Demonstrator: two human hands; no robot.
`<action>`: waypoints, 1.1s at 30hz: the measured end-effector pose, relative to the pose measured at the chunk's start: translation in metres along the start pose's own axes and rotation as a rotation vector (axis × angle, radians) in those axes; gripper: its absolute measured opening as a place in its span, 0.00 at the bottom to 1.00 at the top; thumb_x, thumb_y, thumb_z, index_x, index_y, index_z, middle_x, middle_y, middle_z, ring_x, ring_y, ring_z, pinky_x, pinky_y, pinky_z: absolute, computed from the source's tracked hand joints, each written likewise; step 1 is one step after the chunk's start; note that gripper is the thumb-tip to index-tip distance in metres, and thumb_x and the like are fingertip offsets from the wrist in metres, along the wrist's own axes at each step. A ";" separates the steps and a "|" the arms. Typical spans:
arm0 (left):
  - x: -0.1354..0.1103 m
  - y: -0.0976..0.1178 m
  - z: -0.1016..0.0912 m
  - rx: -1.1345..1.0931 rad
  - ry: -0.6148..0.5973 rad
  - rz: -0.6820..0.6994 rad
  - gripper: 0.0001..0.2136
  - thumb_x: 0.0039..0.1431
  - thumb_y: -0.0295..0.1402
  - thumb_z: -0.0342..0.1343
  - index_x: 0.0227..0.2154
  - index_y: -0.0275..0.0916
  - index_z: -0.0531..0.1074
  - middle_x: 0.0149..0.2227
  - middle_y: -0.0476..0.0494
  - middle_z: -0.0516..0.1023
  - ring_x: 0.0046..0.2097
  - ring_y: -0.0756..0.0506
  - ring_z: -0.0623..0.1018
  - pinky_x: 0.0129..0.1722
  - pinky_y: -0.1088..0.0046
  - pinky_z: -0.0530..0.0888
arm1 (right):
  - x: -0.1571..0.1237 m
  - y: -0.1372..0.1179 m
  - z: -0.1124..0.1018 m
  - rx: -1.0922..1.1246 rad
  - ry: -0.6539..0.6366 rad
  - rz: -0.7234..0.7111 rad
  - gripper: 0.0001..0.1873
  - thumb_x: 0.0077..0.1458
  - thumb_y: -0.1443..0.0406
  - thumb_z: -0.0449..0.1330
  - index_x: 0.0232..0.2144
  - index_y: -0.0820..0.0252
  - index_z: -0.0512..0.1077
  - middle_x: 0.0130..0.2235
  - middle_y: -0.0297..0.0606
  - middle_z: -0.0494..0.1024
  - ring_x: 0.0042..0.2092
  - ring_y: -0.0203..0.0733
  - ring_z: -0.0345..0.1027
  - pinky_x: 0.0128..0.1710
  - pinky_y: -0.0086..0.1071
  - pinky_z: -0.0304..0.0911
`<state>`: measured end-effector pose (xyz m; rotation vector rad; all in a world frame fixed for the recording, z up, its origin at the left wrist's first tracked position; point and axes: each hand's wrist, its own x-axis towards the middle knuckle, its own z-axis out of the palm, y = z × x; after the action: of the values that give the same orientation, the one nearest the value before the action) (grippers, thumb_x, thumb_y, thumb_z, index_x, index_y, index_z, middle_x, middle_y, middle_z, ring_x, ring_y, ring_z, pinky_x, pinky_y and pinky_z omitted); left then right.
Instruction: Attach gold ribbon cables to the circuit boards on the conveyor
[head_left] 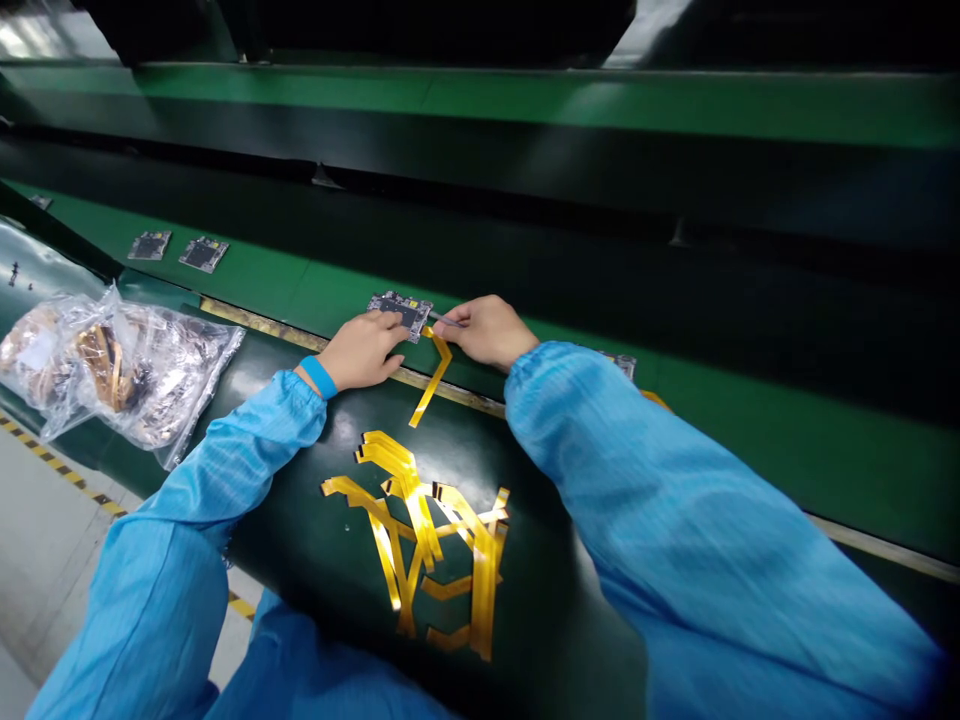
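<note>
Green band (300, 285) runs slantwise across mid-frame, dark panels above; nearer, a dark green surface (547, 600) fills btm ctr, w/ a worn pale edge (480, 400) btwn the two. PCB (391, 304) lies on the band nr frame ctr, just past that edge.

Left hand (360, 350), blue wristband (319, 377) on, rests on PCB from the left: fingers loosely extended over it, thumb apart, not wrapped round anything. Right hand (491, 330), just right of PCB, is closed in a pinch, thumb + forefinger on a thin grey tool (444, 319), tip pointing at PCB's right end. One yellow flex strip (432, 388) has its upper end by PCB's lower right corner & right fingertips, lower end out over the surface; can't tell if it's attached or also held.

More flex strips (420, 510) in a loose overlapping pile, btm ctr. Two other PCBs (204, 253) on the band, upper L; one more (624, 363) partly hidden by right sleeve (622, 430), ctr R. Clear plastic bag (165, 370) w/ brownish contents, far L.
</note>
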<state>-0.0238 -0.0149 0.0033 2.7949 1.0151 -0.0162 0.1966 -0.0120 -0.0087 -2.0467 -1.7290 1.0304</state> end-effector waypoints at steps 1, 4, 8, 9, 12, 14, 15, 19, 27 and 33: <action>0.001 0.002 0.000 0.001 0.003 0.003 0.18 0.68 0.34 0.55 0.57 0.34 0.76 0.59 0.31 0.76 0.59 0.35 0.77 0.62 0.57 0.73 | -0.001 0.000 -0.001 -0.016 0.000 0.004 0.06 0.59 0.63 0.67 0.33 0.59 0.85 0.31 0.37 0.84 0.34 0.40 0.75 0.32 0.29 0.64; 0.002 0.009 -0.001 0.012 0.007 -0.001 0.20 0.69 0.36 0.55 0.60 0.36 0.74 0.58 0.31 0.76 0.58 0.35 0.76 0.61 0.57 0.72 | -0.003 0.001 -0.003 -0.063 0.010 0.007 0.07 0.60 0.63 0.66 0.34 0.58 0.85 0.32 0.38 0.85 0.35 0.41 0.75 0.33 0.30 0.65; 0.005 0.026 -0.003 0.076 -0.036 -0.045 0.26 0.71 0.44 0.54 0.66 0.38 0.70 0.59 0.30 0.73 0.59 0.33 0.73 0.59 0.55 0.70 | -0.005 0.005 -0.004 -0.085 0.017 0.002 0.08 0.60 0.63 0.66 0.36 0.58 0.86 0.33 0.38 0.85 0.36 0.41 0.77 0.35 0.30 0.65; 0.006 0.031 -0.003 0.094 -0.046 -0.055 0.27 0.71 0.46 0.53 0.67 0.39 0.68 0.60 0.29 0.73 0.60 0.32 0.72 0.59 0.54 0.70 | -0.006 0.006 -0.004 -0.087 0.019 0.003 0.08 0.60 0.63 0.66 0.36 0.58 0.86 0.34 0.38 0.85 0.37 0.42 0.77 0.35 0.30 0.65; 0.009 0.046 -0.001 0.139 -0.064 -0.081 0.29 0.72 0.49 0.51 0.69 0.38 0.67 0.62 0.26 0.70 0.61 0.30 0.70 0.60 0.50 0.68 | -0.007 0.009 -0.004 -0.106 0.031 -0.007 0.09 0.59 0.63 0.65 0.36 0.58 0.86 0.34 0.38 0.85 0.37 0.42 0.77 0.36 0.31 0.66; 0.011 0.053 0.001 0.160 -0.072 -0.100 0.30 0.73 0.50 0.50 0.70 0.37 0.66 0.64 0.24 0.69 0.62 0.29 0.69 0.61 0.48 0.67 | -0.008 0.013 -0.004 -0.133 0.041 -0.031 0.09 0.59 0.62 0.65 0.36 0.56 0.86 0.33 0.38 0.85 0.36 0.43 0.77 0.35 0.32 0.66; 0.012 0.055 0.002 0.166 -0.074 -0.107 0.30 0.73 0.50 0.49 0.70 0.37 0.65 0.65 0.24 0.68 0.62 0.29 0.69 0.61 0.47 0.66 | -0.009 0.015 -0.004 -0.153 0.051 -0.045 0.10 0.58 0.61 0.65 0.37 0.56 0.86 0.33 0.38 0.86 0.36 0.43 0.77 0.35 0.32 0.66; 0.013 0.061 0.005 0.172 -0.057 -0.112 0.31 0.73 0.50 0.49 0.70 0.35 0.66 0.65 0.23 0.68 0.62 0.28 0.68 0.61 0.46 0.67 | -0.016 0.023 -0.007 -0.242 0.134 -0.128 0.17 0.63 0.53 0.59 0.39 0.52 0.86 0.40 0.40 0.86 0.39 0.47 0.78 0.35 0.35 0.65; 0.017 0.069 0.005 0.181 -0.054 -0.106 0.31 0.73 0.51 0.49 0.69 0.35 0.66 0.65 0.24 0.69 0.61 0.29 0.68 0.61 0.47 0.67 | -0.020 0.021 -0.007 -0.247 0.147 -0.195 0.12 0.63 0.59 0.59 0.40 0.51 0.83 0.44 0.39 0.85 0.42 0.48 0.77 0.38 0.35 0.64; 0.021 0.076 0.004 0.199 -0.077 -0.098 0.32 0.73 0.52 0.48 0.70 0.35 0.65 0.65 0.23 0.68 0.62 0.28 0.68 0.61 0.47 0.67 | -0.019 0.031 -0.008 -0.286 0.139 -0.190 0.09 0.62 0.58 0.61 0.37 0.51 0.81 0.41 0.39 0.85 0.40 0.47 0.76 0.35 0.35 0.62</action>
<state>0.0405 -0.0597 0.0095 2.8899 1.1906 -0.2489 0.2245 -0.0357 -0.0163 -2.0078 -2.0448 0.5982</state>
